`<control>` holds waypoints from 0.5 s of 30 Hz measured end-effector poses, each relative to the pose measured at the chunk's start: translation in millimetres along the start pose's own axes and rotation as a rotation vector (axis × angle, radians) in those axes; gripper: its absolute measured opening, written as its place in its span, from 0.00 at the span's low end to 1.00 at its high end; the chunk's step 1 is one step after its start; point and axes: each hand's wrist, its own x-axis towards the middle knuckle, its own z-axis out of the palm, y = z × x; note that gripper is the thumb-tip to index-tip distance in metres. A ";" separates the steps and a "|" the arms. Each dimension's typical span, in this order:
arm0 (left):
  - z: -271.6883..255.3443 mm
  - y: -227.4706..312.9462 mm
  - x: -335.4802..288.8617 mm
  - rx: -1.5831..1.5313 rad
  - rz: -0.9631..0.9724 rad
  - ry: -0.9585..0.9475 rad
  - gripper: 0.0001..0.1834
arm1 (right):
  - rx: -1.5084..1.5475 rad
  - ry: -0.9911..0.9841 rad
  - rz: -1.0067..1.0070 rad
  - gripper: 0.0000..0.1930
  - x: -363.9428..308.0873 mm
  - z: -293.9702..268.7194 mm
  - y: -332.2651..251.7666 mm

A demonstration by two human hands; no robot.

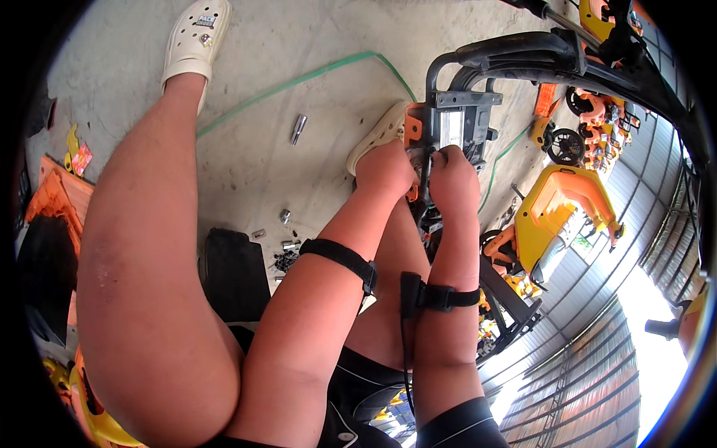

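Both hands meet at the lower part of a black metal vehicle frame (467, 101), which carries a black box-like bracket with a pale label. My left hand (385, 170) is closed beside an orange part (413, 123) on the frame's left side; whatever its fingertips hold is hidden. Just to the right, my right hand (454, 183) has its fingers curled in at the bracket's lower edge, and I cannot make out what they grip. Cables and dark parts run beneath the hands. A black strap circles each forearm.
On the concrete floor lie a shiny metal socket (299, 129), a smaller metal piece (285, 216) and a cluster of small hardware (287, 260). Nearby is a black pad (234, 276). A green line (299, 81) crosses the floor. Yellow bodywork (560, 216) and several orange vehicles stand at right.
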 end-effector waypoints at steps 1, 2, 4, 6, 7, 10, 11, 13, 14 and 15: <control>3.2 1.1 1.6 0.007 -0.022 0.035 0.17 | -0.004 -0.001 0.004 0.15 -0.3 -1.3 -0.7; 6.8 0.9 4.5 0.016 -0.047 0.070 0.21 | -0.007 -0.004 0.008 0.14 0.0 -1.9 -2.5; 11.5 -3.6 10.7 -0.051 -0.099 0.083 0.20 | -0.007 -0.016 0.016 0.14 2.1 -3.6 -2.6; 16.3 -9.8 20.2 -0.163 -0.129 0.074 0.18 | 0.000 -0.034 0.019 0.14 5.9 -3.1 -1.6; 18.5 -12.2 26.1 -0.243 -0.132 0.056 0.18 | -0.006 -0.042 0.015 0.15 7.6 -4.4 -1.6; 16.8 -8.9 29.3 -0.422 -0.128 -0.085 0.16 | -0.007 -0.071 0.005 0.15 10.3 -5.4 2.1; 16.7 -7.2 30.1 -0.474 -0.121 -0.144 0.15 | -0.002 -0.077 -0.004 0.15 10.6 -7.7 3.0; 23.9 -9.7 30.7 -0.611 -0.105 -0.157 0.15 | 0.015 -0.088 -0.024 0.15 12.9 -9.9 4.9; 24.3 -6.6 28.2 -0.678 -0.098 -0.172 0.15 | 0.025 -0.093 -0.027 0.15 13.3 -10.9 8.8; 23.1 -4.6 27.3 -0.710 -0.115 -0.202 0.15 | 0.035 -0.099 -0.029 0.15 13.7 -11.3 12.3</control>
